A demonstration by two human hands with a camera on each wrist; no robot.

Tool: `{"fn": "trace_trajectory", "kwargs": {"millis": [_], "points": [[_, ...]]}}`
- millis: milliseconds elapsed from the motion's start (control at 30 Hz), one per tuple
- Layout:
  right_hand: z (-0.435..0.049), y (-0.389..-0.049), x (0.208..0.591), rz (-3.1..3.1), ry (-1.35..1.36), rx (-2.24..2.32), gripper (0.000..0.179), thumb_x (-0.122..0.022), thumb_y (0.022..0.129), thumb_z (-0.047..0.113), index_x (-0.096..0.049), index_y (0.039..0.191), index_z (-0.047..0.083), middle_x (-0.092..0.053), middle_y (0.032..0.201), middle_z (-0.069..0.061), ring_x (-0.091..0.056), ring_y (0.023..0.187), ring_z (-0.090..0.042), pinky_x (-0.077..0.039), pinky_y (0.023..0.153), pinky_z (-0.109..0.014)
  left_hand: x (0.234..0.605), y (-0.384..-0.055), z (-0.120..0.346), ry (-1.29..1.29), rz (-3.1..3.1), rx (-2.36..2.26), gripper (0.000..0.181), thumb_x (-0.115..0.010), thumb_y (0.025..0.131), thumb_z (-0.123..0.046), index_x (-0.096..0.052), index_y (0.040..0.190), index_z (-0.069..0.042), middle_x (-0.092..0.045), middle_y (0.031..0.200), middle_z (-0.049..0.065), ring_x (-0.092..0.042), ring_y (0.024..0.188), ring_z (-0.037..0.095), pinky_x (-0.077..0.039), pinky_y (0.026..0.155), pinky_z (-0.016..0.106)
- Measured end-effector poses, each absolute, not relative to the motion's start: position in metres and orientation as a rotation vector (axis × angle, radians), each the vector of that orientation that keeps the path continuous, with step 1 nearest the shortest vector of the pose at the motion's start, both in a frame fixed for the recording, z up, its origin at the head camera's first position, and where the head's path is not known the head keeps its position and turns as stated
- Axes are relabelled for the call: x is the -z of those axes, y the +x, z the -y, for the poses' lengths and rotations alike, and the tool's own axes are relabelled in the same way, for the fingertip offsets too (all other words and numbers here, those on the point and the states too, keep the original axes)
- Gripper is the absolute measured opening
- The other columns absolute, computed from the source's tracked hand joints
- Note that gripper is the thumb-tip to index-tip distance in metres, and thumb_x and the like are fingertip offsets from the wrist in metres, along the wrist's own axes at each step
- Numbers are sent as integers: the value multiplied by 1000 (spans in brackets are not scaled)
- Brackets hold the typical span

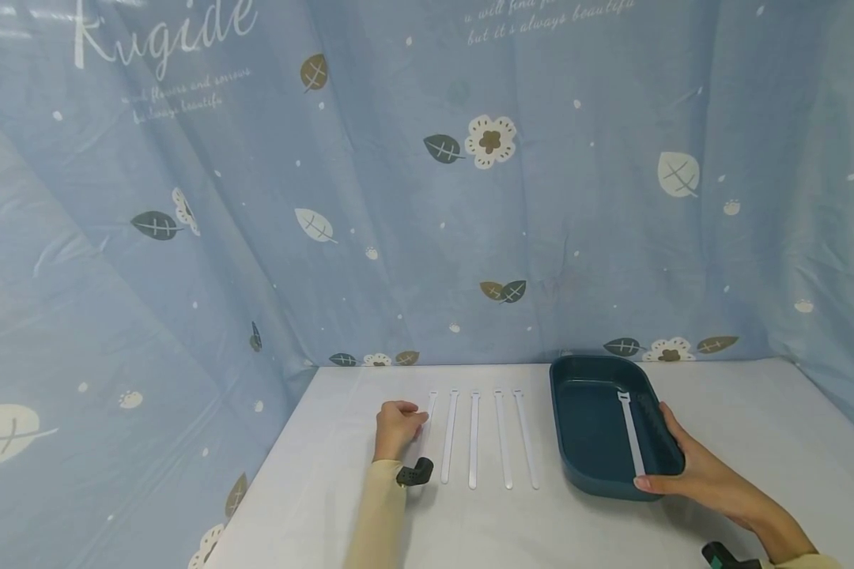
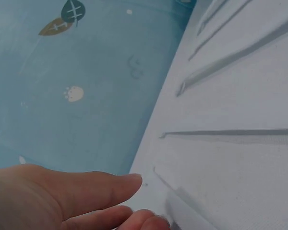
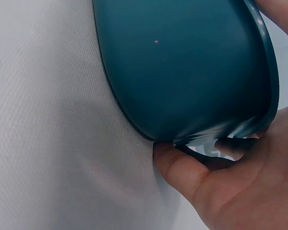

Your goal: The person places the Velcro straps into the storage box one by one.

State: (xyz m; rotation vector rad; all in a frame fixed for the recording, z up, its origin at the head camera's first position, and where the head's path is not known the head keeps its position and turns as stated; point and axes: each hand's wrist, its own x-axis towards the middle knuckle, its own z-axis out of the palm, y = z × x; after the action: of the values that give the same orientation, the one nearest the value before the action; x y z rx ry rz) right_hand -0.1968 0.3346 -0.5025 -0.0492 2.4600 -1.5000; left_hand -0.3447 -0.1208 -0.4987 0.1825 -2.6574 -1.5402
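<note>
At the left of a row of white cable ties, my left hand (image 1: 398, 427) has its fingertips at the leftmost cable tie (image 1: 432, 401). The left wrist view shows this tie (image 2: 187, 213) beside the curled fingertips; whether they pinch it is unclear. My right hand (image 1: 704, 478) grips the near right corner of a dark teal tray (image 1: 589, 474), thumb at the rim and fingers along the outer side. Inside the tray lies another white cable tie (image 1: 632, 435), its near end beside the thumb. In the right wrist view, fingers wrap the tray's (image 3: 182, 72) end.
Several more flat cable ties (image 1: 474, 438) with slotted heads lie roughly parallel between the left hand and the tray. A white cloth (image 1: 505, 525) covers the table. Behind it hangs a blue patterned curtain (image 1: 398, 197), which also closes off the left side.
</note>
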Motion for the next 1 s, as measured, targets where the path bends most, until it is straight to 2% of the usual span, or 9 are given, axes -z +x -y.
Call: {"fn": "trace_trajectory", "kwargs": {"millis": [233, 467, 700, 1000], "points": [[-335, -197, 502, -2458, -34, 1483, 129, -75, 91, 32, 36, 155, 17, 28, 163, -36, 11, 146, -70, -20, 105, -90, 499, -342, 119, 197, 2693, 1483, 26, -79, 85, -6, -73, 106, 8, -72, 81, 12, -63, 60, 11, -55, 55, 21], [-336, -197, 502, -2461, -52, 1497, 128, -74, 92, 31, 35, 156, 16, 27, 163, -36, 11, 146, -70, -17, 104, -90, 497, -340, 117, 177, 2723, 1425, 28, -82, 80, -3, -72, 104, 8, -74, 85, 15, -65, 61, 13, -56, 57, 23], [-335, -197, 504, -2467, -39, 1485, 128, -75, 92, 31, 35, 156, 17, 26, 163, -37, 10, 146, -71, -18, 104, -90, 497, -339, 116, 183, 2760, 1352, 29, -85, 75, 1, -73, 101, 6, -73, 88, 14, -67, 69, 16, -59, 64, 28], [-334, -197, 501, -2461, -40, 1489, 128, -74, 92, 31, 36, 156, 15, 28, 163, -36, 12, 146, -70, -13, 104, -91, 500, -340, 114, 152, 2758, 1266, 26, -83, 71, 8, -74, 96, 5, -71, 80, 11, -64, 71, 19, -57, 65, 32]]}}
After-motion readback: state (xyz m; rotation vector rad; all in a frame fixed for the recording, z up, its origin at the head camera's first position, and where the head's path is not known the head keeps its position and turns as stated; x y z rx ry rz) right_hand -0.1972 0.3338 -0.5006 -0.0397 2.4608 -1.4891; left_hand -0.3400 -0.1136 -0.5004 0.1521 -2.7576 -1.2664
